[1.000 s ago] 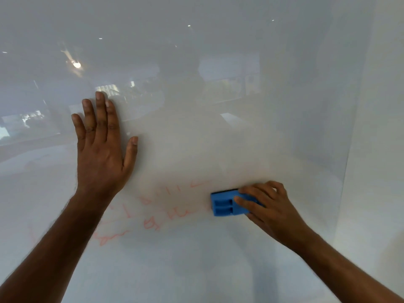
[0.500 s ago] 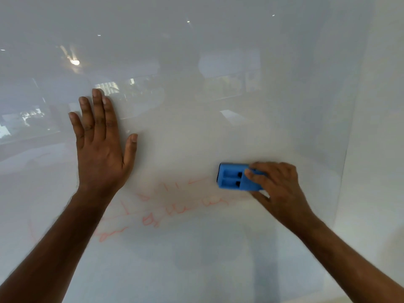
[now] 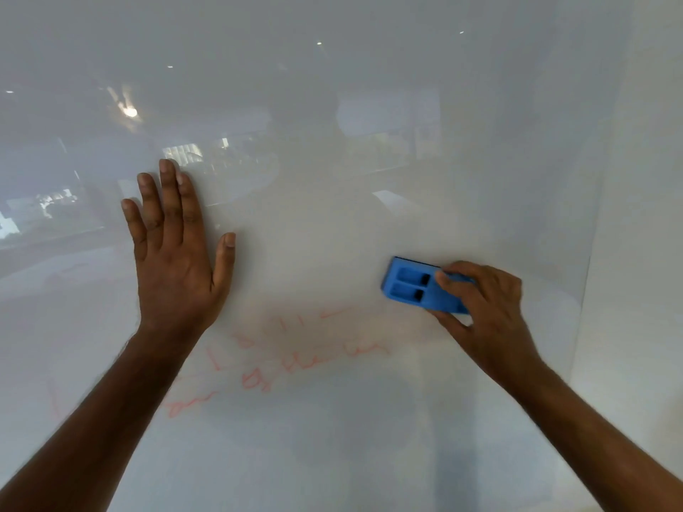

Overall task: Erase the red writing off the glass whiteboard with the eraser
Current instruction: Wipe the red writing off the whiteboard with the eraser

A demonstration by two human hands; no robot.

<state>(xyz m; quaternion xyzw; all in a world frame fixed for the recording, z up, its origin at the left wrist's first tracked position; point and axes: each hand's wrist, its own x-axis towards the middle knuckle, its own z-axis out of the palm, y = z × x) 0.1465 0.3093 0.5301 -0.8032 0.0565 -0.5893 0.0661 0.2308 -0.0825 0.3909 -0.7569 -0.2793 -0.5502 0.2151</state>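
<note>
Blue eraser up high, red words still down low

Head view: the right hand [image 3: 488,312] curls its fingers around the blue plastic block eraser [image 3: 417,286], flat on the shiny white glass whiteboard [image 3: 369,105], above the faint red writing [image 3: 295,360]. The left hand [image 3: 173,253] presses flat, fingers straight, thumb out. Wiping too high could miss words; the left arm may hide some.

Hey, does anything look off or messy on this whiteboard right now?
Nothing is damaged. The red writing is only half wiped, smeared and faint, below the blue eraser that the right hand grips. The left hand rests flat on the glass whiteboard.
</note>
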